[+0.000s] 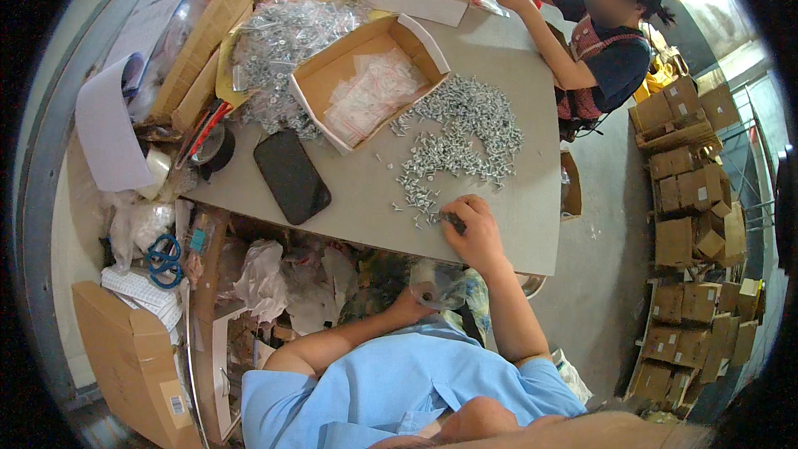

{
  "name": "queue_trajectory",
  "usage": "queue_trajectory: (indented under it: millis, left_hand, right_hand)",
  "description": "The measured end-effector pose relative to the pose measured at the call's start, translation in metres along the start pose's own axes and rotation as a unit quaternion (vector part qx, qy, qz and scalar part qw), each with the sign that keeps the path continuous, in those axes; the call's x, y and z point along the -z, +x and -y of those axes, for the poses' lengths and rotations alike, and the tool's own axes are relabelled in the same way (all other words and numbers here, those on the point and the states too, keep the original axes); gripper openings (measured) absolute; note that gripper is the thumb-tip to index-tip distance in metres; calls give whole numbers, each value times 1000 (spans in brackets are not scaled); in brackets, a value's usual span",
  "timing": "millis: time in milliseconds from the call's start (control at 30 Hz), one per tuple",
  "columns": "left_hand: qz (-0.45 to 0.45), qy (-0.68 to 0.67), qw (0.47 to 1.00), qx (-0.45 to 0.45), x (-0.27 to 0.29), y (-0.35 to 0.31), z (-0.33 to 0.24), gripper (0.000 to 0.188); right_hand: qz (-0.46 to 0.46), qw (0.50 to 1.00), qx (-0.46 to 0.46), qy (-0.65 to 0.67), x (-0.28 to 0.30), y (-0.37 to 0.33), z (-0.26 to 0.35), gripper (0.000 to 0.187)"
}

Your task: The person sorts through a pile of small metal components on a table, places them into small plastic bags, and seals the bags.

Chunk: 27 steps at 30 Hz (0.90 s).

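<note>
Silver screws (455,148) lay loose, likely for easy reach.
Our right hand (475,230) curled there, on what we couldn't tell; our left hand (407,306) gripped clear plastic (442,283).

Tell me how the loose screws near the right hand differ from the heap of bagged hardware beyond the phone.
The loose screws lie bare; the bagged hardware is in clear plastic. The loose screws spread out low, while the bagged hardware is heaped higher and covers more area. Both look silvery and metallic.
</note>
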<state>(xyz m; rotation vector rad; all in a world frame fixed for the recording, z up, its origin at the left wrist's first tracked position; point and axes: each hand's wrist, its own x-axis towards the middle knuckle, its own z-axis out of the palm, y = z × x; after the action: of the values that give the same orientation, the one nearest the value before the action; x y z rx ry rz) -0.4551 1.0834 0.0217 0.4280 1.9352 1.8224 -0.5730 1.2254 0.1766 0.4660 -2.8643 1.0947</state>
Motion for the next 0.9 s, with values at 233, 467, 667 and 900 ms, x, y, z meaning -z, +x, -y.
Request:
queue_trajectory:
  millis: [233, 467, 667, 900]
  left_hand:
    - [-1, 30, 1000, 2, 2, -1, 0, 24]
    - [-16, -38, 999, -10, 0, 2, -10, 23]
    - [11, -29, 995, 94, 6, 0, -22, 27]
    - [38, 14, 998, 56, 4, -1, 3, 29]
  right_hand:
    - [72, 996, -43, 1, 10, -21, 9, 15]
    - [16, 999, -3, 43, 7, -5, 25, 20]
    - [24, 996, 87, 13, -5, 10, 8, 19]
    - [104, 994, 19, 4, 15, -18, 13, 14]
